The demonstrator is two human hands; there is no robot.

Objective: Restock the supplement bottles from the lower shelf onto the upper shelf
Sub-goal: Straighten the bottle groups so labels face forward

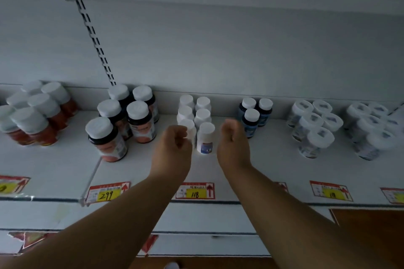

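**Both hands up at the white bottles**

Your left hand (175, 140) hid most of the front-left small white plastic supplement bottle (189, 129); whether its curled fingers gripped it could not be told. Your right hand (232, 137) was loosely curled, holding nothing, apart from the left, with the front-right bottle of the white bottle group (204, 116) between them. That group stood on the white metal shelf (262, 170), at 12 o'clock from the yellow "118" price tag (195, 191). Labels were blurred.
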